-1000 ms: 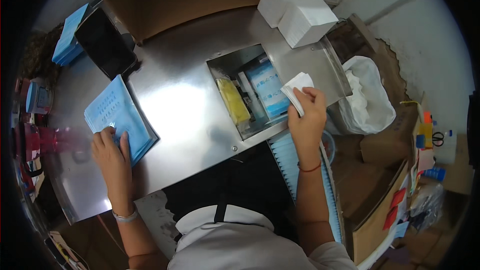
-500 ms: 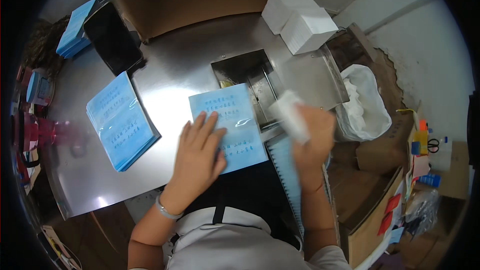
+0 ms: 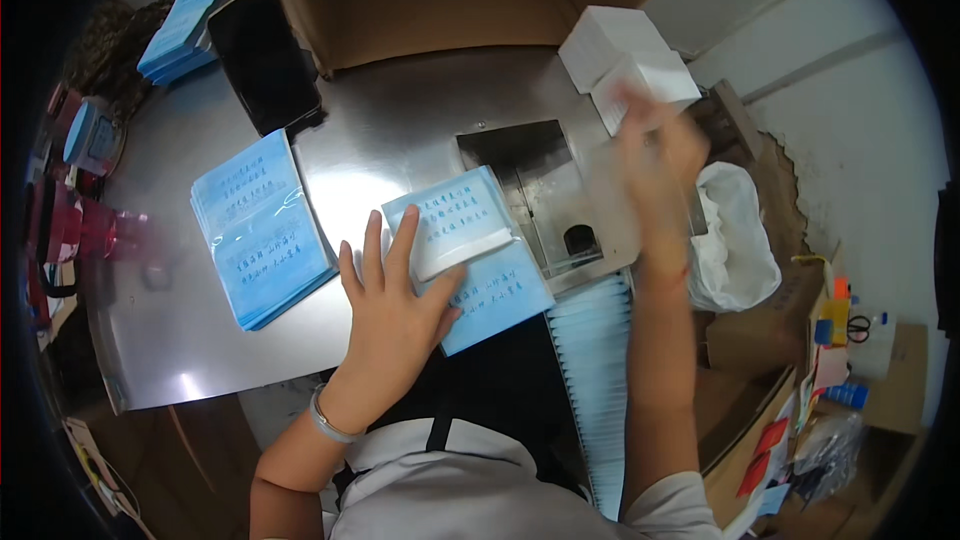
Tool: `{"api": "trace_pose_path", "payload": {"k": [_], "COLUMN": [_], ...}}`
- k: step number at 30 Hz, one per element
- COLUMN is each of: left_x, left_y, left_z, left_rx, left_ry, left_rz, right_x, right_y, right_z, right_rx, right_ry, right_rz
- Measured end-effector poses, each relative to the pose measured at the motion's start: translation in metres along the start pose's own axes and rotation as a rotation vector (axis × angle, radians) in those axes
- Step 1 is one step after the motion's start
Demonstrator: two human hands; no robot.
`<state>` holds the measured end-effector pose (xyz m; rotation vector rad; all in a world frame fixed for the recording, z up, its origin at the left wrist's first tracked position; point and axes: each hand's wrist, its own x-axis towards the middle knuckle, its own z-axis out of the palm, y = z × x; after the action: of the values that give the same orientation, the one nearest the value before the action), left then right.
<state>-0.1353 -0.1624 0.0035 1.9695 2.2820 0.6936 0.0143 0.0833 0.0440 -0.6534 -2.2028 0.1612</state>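
Brown cardboard box [image 3: 440,0] at far table edge; black tablet [image 3: 262,58] beside it; blue packet pile [image 3: 185,25] far left; white plastic bag [image 3: 735,240] right; red items [image 3: 60,225] left.

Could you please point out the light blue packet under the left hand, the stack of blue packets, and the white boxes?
light blue packet [image 3: 500,290], head view, lower right part.
stack of blue packets [image 3: 262,230], head view, top sheet's middle.
white boxes [image 3: 610,40], head view, top face.

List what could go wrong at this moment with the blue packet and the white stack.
The blue packet overhangs the steel table's front edge under the left hand; if the hand lifts, it may tip off. The right hand is motion-blurred at the white stack; a hasty grab could topple pieces toward the white bag.
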Motion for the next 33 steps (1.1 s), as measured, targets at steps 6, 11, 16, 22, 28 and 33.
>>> {"api": "trace_pose_path", "payload": {"k": [6,11,16,22,28,33], "left_x": [0.02,0.056,0.038,0.009,0.019,0.024], "left_y": [-0.018,-0.012,-0.009,0.0,-0.024,0.0], "left_z": [0.001,0.006,-0.01,0.017,0.011,0.01], "left_rx": [-0.155,0.172,0.171,0.019,-0.121,-0.419], "left_ry": [-0.327,-0.142,-0.164,0.044,-0.044,-0.139], "left_rz": [-0.081,0.153,0.032,0.038,0.137,0.068], "right_x": [0.045,0.005,-0.03,-0.04,-0.117,-0.086], "right_y": [0.075,0.014,-0.021,-0.009,-0.131,-0.092], "right_z": [-0.013,-0.028,-0.051,-0.068,-0.018,0.027], "right_rx": [-0.485,-0.49,-0.211,-0.24,0.013,-0.105], "right_ry": [-0.266,-0.205,-0.113,-0.067,-0.521,-0.462], "right_rz": [0.058,0.042,0.319,0.167,-0.32,-0.06]}}
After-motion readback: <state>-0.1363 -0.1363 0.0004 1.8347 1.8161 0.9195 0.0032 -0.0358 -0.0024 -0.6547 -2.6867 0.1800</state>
